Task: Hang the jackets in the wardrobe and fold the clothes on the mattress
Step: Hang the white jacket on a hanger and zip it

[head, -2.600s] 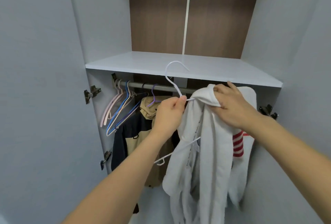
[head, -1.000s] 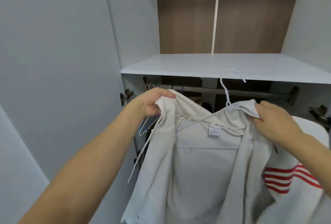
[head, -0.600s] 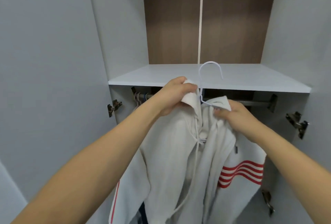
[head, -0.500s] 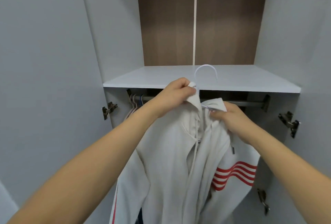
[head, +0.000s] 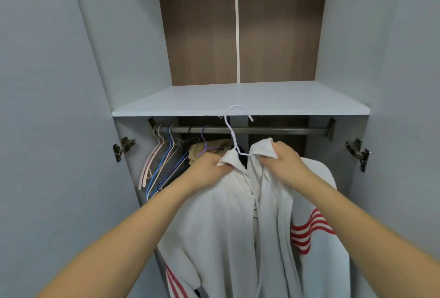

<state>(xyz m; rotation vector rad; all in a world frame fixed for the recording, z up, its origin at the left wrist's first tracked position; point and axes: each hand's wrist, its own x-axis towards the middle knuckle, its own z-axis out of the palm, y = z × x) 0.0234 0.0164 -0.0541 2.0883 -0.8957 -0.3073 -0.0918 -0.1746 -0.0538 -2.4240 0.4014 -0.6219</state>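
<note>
Metal rail (head: pixel 273 130) under wardrobe shelf (head: pixel 238 99) carries empty hangers (head: pixel 162 161), tan garment (head: pixel 209 148).

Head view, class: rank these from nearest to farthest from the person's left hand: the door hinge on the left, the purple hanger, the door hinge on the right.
From the left hand:
1. Purple hanger, on the rail just above the hand.
2. Left door hinge, out on the left wardrobe edge.
3. Right door hinge, across on the far right edge.
</note>
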